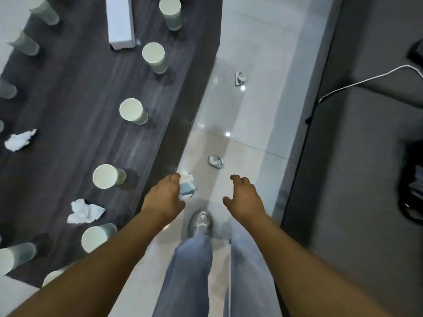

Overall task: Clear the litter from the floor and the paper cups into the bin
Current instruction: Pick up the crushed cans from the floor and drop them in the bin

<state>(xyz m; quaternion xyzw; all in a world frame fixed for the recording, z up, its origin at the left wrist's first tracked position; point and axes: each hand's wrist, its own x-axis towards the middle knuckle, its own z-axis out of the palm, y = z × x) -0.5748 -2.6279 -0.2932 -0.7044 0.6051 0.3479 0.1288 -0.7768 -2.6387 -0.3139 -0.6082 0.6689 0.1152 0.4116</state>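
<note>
The floor [231, 115] is smooth glossy tile, bright with reflected lamp spots. The table [80, 88] has a dark wood-grain top, streaked and faintly sheened. The cups [153, 57] are matt paper, white inside and pale green outside. The tissues [84, 211] are soft white paper, crumpled and rough. The wrapper [187, 187] that the left hand [163, 197] holds looks like printed blue-white paper, creased; two similar scraps [215, 161] lie crumpled on the tile. The box [121, 21] seems smooth white card. The trousers [192, 271] are blue denim cloth.
</note>
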